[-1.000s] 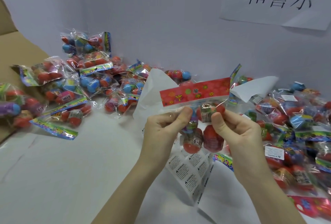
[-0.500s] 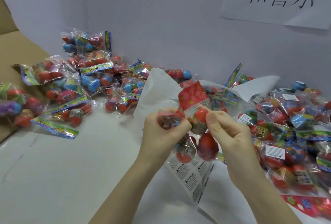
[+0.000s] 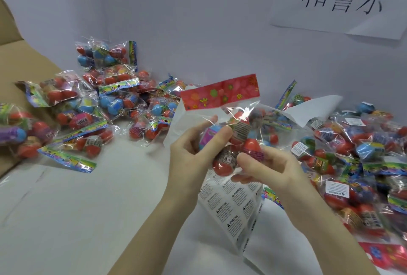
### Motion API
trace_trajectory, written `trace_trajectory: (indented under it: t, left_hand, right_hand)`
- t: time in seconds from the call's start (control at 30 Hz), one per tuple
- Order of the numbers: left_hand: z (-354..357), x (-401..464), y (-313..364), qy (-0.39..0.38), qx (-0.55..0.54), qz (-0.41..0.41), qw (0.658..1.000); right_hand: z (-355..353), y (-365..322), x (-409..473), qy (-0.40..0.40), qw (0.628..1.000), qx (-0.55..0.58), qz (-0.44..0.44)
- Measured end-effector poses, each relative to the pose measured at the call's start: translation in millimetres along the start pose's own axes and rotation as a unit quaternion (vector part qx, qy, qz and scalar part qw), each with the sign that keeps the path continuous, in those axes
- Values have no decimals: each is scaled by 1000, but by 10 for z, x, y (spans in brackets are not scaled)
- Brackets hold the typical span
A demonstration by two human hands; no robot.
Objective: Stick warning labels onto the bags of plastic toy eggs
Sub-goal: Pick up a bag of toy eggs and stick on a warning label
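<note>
The bag (image 3: 229, 125) of toy eggs is now standing upright again, red header on top, having been twisted half a second ago; it is being readied for a label. One left hand (image 3: 193, 149) and one right hand (image 3: 266, 169) are gripping it above one label sheet (image 3: 231, 204). Two piles are lying alongside: unlabelled bags (image 3: 92, 107) left, labelled bags (image 3: 356, 160) right.
</note>
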State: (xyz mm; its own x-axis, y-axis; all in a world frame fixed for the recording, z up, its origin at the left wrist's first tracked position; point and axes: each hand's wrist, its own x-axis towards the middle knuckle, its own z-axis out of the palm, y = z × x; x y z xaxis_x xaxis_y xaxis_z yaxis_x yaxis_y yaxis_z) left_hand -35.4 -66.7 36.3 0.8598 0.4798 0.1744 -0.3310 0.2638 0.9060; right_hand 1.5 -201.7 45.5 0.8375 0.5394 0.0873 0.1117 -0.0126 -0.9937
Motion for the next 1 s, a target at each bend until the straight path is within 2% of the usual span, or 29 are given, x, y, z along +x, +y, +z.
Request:
trace_trajectory:
  t: [0.13,0.23,0.3,0.4,0.5,0.57,0.6,0.67,0.7,0.77,0.83,0.87,0.93,1.0]
  left_hand:
    - [-5,-9,-3,-19,83,37,996]
    - [-33,14,26,-79,68,-20,994]
    - [-30,-5,34,-121,77,-30,989]
    - [-13,-34,-4,-110,66,-16,992]
    - [26,-38,-46,-67,68,-2,995]
    - [54,-49,-80,-24,96,16,995]
    - [65,-58,-81,-14,101,29,994]
    - [76,-86,-65,-47,70,31,996]
    - [75,-99,-61,-79,46,21,996]
    - [70,-100,-34,-107,18,-10,994]
    - [36,-67,-4,-85,-5,-32,996]
    - [7,-41,14,-73,-18,-43,996]
    - [-56,6,46,-79,-42,-59,994]
    - [-97,22,71,-110,-41,-64,991]
  right_hand:
    - [-27,-3,7,-5,999,39,7]
    - [-55,-14,18,16,997,71,5]
    - [-65,-18,15,25,997,73,-13]
    - [-44,-37,-9,48,995,72,-39]
    - [14,-22,-34,159,981,21,-108]
    - [34,14,-42,280,935,-99,-193]
    - [29,36,-36,331,893,-195,-236]
    - [29,79,-22,354,803,-366,-311]
    - [47,104,-19,331,778,-414,-336]
    - [96,128,-19,231,784,-436,-375]
    - [127,149,-37,147,816,-400,-390]
    - [131,151,-47,140,833,-372,-386]
    - [124,134,-59,183,861,-317,-352]
    - [97,88,-45,220,903,-254,-267]
